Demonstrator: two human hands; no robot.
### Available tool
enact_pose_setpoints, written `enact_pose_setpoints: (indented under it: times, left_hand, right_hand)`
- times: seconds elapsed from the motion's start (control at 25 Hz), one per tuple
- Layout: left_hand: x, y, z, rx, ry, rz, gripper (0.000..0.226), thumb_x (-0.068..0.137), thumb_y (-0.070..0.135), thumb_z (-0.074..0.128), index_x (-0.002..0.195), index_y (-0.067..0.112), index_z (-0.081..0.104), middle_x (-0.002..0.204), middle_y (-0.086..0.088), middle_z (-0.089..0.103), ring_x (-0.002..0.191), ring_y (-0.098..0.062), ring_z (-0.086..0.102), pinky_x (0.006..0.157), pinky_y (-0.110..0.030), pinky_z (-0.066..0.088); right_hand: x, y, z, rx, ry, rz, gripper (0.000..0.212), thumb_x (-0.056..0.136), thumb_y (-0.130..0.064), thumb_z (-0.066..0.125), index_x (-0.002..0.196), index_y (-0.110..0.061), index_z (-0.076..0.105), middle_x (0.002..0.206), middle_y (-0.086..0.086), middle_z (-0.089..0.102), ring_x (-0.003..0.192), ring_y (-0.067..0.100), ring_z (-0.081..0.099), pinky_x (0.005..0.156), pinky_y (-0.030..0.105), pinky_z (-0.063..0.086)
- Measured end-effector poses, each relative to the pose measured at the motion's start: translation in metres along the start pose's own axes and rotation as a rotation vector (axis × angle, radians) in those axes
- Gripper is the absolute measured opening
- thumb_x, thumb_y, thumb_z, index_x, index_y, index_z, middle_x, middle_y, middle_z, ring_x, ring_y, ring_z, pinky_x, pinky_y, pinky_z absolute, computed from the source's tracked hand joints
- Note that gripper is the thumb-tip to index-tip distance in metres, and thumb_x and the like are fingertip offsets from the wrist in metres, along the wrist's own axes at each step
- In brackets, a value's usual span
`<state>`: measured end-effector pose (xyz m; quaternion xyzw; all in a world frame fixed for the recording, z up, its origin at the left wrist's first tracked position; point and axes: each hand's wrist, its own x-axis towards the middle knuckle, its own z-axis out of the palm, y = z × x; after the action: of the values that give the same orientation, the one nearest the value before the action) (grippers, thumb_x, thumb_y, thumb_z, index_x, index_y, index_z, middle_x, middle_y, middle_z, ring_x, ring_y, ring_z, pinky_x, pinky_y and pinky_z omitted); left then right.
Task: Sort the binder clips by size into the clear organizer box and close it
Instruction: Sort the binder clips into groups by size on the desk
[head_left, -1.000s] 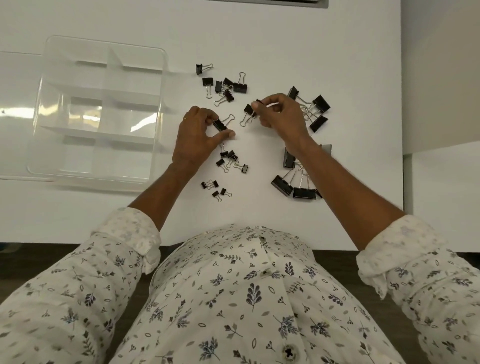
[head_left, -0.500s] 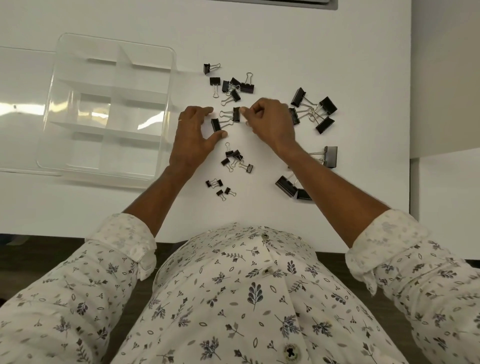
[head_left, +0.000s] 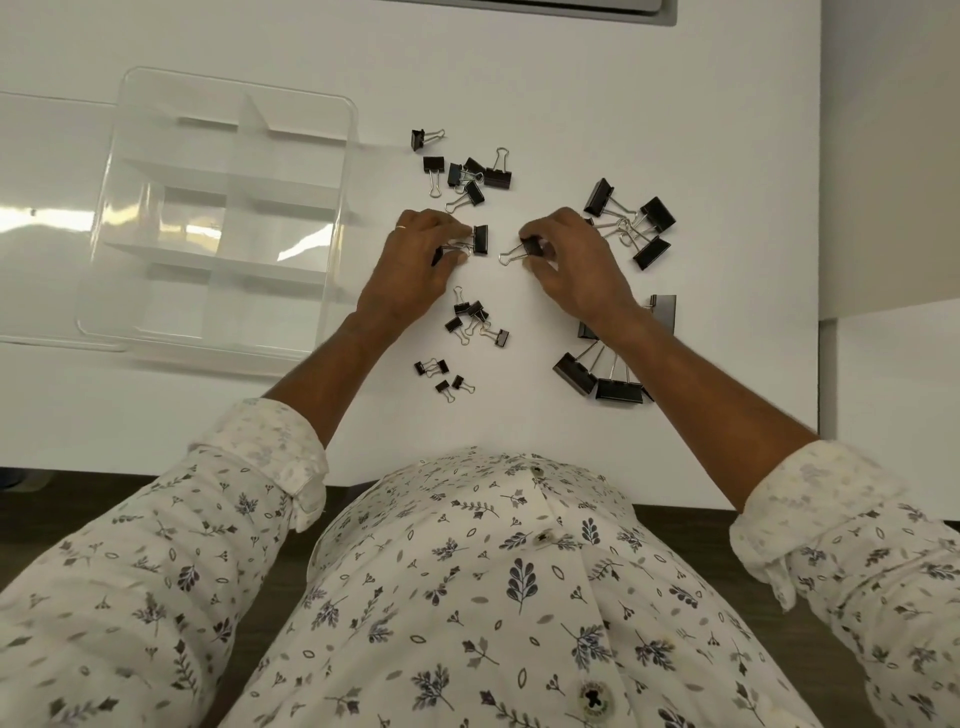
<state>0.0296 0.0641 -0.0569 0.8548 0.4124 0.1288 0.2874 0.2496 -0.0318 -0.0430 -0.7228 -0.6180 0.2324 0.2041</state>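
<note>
Black binder clips lie in loose groups on the white table (head_left: 519, 78). My left hand (head_left: 415, 270) pinches the wire handles of a medium clip (head_left: 481, 239); a second clip shows under its thumb. My right hand (head_left: 576, 265) pinches another medium clip (head_left: 531, 246), its wire loop pointing left. Medium clips (head_left: 470, 176) sit beyond my hands, small clips (head_left: 470, 319) just below them, larger clips (head_left: 631, 218) to the right and the largest clips (head_left: 597, 379) beside my right forearm. The clear organizer box (head_left: 218, 218) stands open at the left, its compartments holding nothing.
The box's clear lid (head_left: 47, 208) lies flat to the left of the box. The table's right edge runs near the large clips, with a lower white surface (head_left: 893, 389) beyond it. The table's front edge is by my body.
My hands have drawn apart: the right moved right with one clip, and the left now holds the clip that the right hand was bringing over.
</note>
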Motion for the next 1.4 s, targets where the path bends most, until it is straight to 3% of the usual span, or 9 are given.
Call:
enact_pose_setpoints:
  times: [0.08,0.2,0.32,0.44,0.56,0.72,0.88,1.16,1.4]
  left_hand:
    - [-0.002,0.0,0.001,-0.022,-0.008,0.013,0.03,0.1,0.024,0.063,0.128,0.014,0.069,0.125,-0.005,0.064,0.121,-0.024,0.05,0.099,-0.021,0.037]
    - [-0.002,0.002,0.003,-0.039,-0.009,0.011,0.03,0.1,0.024,0.062,0.128,0.013,0.069,0.125,-0.005,0.064,0.121,-0.024,0.05,0.099,-0.018,0.034]
    - [-0.003,0.003,0.004,-0.048,0.021,0.003,0.031,0.101,0.017,0.058,0.129,0.01,0.068,0.126,-0.008,0.064,0.121,-0.026,0.052,0.1,-0.017,0.035]
    - [-0.007,0.004,0.003,-0.076,0.047,-0.001,0.036,0.101,0.004,0.047,0.133,0.008,0.064,0.128,-0.011,0.064,0.121,-0.026,0.055,0.103,-0.022,0.041]
    - [-0.012,0.004,0.0,-0.11,0.069,0.015,0.032,0.104,0.013,0.051,0.133,0.008,0.063,0.127,-0.01,0.065,0.119,-0.023,0.056,0.103,-0.032,0.047]
    - [-0.013,0.005,0.001,-0.146,-0.002,-0.035,0.053,0.094,0.039,0.072,0.138,0.015,0.058,0.138,-0.003,0.056,0.129,-0.016,0.047,0.107,-0.022,0.04]
    - [-0.002,0.005,0.002,-0.095,0.004,-0.018,0.053,0.092,0.032,0.074,0.139,0.011,0.059,0.134,-0.006,0.061,0.129,-0.024,0.048,0.108,-0.03,0.042]
    - [0.0,-0.002,0.003,-0.109,0.045,0.006,0.049,0.096,0.029,0.069,0.141,0.013,0.058,0.128,-0.003,0.066,0.123,-0.022,0.051,0.104,-0.022,0.039]
    - [-0.008,-0.005,0.005,-0.185,0.009,-0.039,0.068,0.093,0.034,0.073,0.153,0.023,0.042,0.131,0.006,0.065,0.123,-0.013,0.05,0.102,-0.021,0.042]
  right_hand:
    - [-0.004,0.0,0.002,0.042,0.044,0.037,0.027,0.092,-0.018,0.071,0.119,-0.013,0.07,0.108,0.008,0.063,0.09,0.018,0.062,0.087,0.035,0.056]
    - [-0.006,-0.011,0.005,0.098,0.109,0.059,0.02,0.092,-0.015,0.067,0.111,-0.013,0.073,0.104,0.007,0.067,0.08,0.007,0.058,0.078,0.007,0.046]
    - [-0.005,-0.028,0.014,0.135,0.141,0.051,0.016,0.091,-0.013,0.068,0.106,-0.01,0.072,0.101,0.003,0.064,0.072,-0.003,0.053,0.072,-0.001,0.039]
    - [-0.003,-0.036,0.025,0.115,0.118,0.111,0.02,0.09,-0.024,0.076,0.104,-0.012,0.067,0.1,-0.003,0.06,0.077,0.001,0.051,0.074,0.009,0.043]
    - [0.007,-0.039,0.021,0.137,0.165,0.055,0.027,0.089,-0.033,0.077,0.102,-0.012,0.066,0.098,0.0,0.061,0.078,0.006,0.056,0.07,0.016,0.047]
    - [0.043,-0.037,0.003,0.062,0.232,-0.074,0.031,0.097,-0.005,0.056,0.126,-0.009,0.065,0.124,0.008,0.062,0.103,0.013,0.063,0.091,0.028,0.055]
    - [0.069,-0.021,-0.004,-0.18,0.025,-0.041,0.046,0.098,0.002,0.049,0.14,-0.011,0.059,0.139,0.014,0.056,0.123,0.034,0.055,0.102,0.041,0.048]
    - [0.053,-0.013,-0.004,-0.144,0.038,0.041,0.032,0.092,-0.031,0.07,0.111,-0.007,0.062,0.113,0.012,0.061,0.104,0.028,0.055,0.086,0.038,0.047]
    - [0.034,-0.026,-0.001,0.095,0.169,0.043,0.023,0.084,-0.021,0.071,0.1,-0.009,0.061,0.106,0.006,0.059,0.084,0.024,0.062,0.077,0.039,0.054]
